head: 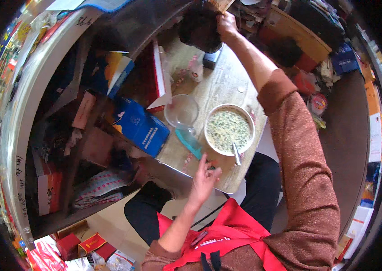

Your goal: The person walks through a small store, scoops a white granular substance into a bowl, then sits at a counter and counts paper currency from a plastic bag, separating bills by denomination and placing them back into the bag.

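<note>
A white bowl full of a pale mixture with chopped greens stands on the small wood-patterned table. A metal spoon leans in it, its handle over the near rim. My left hand hovers at the table's near edge, fingers apart. Close to its fingertips lies a curved teal strip, and a small dark green bit shows beside the fingers. A clear round container is left of the bowl. My right hand reaches far forward, closed on a tan, board-like piece cut off by the top edge.
A blue printed box and a red-edged box border the table's left. A dark round object sits beside my right hand. Shelving curves along the left. Small packages lie on the floor at lower left.
</note>
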A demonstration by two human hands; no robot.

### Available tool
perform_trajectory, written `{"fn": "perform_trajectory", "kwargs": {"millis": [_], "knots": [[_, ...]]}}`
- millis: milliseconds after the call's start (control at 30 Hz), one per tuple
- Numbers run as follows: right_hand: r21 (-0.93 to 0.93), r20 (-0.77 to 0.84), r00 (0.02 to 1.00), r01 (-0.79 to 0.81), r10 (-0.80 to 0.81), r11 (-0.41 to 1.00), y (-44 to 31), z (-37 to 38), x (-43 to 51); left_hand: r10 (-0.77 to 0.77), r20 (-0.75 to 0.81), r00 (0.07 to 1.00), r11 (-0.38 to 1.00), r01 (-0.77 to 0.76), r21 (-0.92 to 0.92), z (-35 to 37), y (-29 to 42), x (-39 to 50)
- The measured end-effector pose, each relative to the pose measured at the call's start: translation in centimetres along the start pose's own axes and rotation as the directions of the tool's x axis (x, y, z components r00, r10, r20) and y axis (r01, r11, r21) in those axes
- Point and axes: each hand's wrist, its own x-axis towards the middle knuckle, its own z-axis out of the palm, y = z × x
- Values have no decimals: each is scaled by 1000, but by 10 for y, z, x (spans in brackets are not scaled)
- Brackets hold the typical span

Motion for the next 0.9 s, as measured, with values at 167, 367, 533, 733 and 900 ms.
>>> {"fn": "perform_trajectory", "kwargs": {"millis": [167,367,533,733,900], "knots": [[219,-45,998,-21,31,976,-23,-142,-9,-155,323,934,822,303,-482,-1,3,48],[56,-125,982,149,-141,987,-39,-318,-104,-201,288,936,759,334,-559,-1,-10,63],[33,-314,945,106,-90,994,-7,-419,-185,-206,331,921,726,371,-579,10,-10,91],[-41,-459,888,-16,-5,999,47,-505,-269,-128,404,906,761,351,-545,53,2,145],[210,-527,838,-32,141,977,63,-536,-322,-76,531,844,748,400,-530,97,24,188]]}}
